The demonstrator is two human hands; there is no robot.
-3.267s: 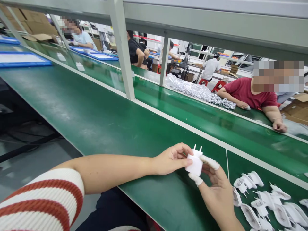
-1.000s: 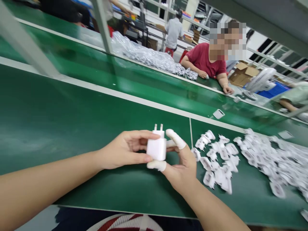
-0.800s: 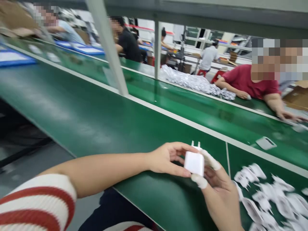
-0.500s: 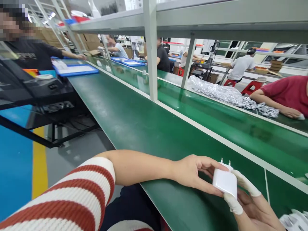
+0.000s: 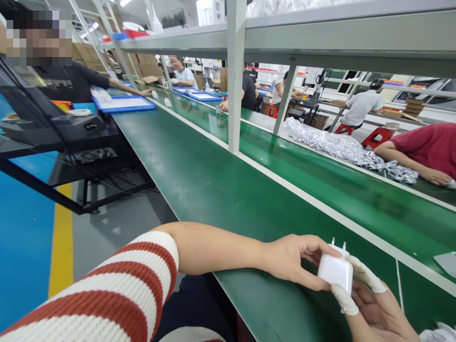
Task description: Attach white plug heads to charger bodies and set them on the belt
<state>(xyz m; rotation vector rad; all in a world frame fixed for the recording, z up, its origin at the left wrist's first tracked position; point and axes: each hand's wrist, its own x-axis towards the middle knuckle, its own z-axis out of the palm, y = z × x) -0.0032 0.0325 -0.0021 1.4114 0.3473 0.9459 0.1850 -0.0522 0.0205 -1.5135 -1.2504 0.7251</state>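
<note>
A white two-pin plug charger (image 5: 335, 271) is held between both hands above the green work surface, its two metal pins pointing up and away. My left hand (image 5: 297, 261) pinches its left side between thumb and fingers. On the right side, my right hand (image 5: 370, 299) grips it with thumb and forefinger, both covered by white finger cots. The lower part of my right hand runs out of view at the bottom edge.
A green conveyor belt (image 5: 292, 175) runs behind a white rail, with shelf posts (image 5: 235, 80) rising from it. Silvery plastic-wrapped parts (image 5: 331, 142) lie beyond. Blue trays (image 5: 124, 103) sit at the far left. White pieces (image 5: 440, 332) lie at bottom right. Several co-workers sit around.
The view has shifted slightly, so the scene sits a little further right and lower. Both hands keep hold of the charger. A pale flat object has come into view at the right edge.
</note>
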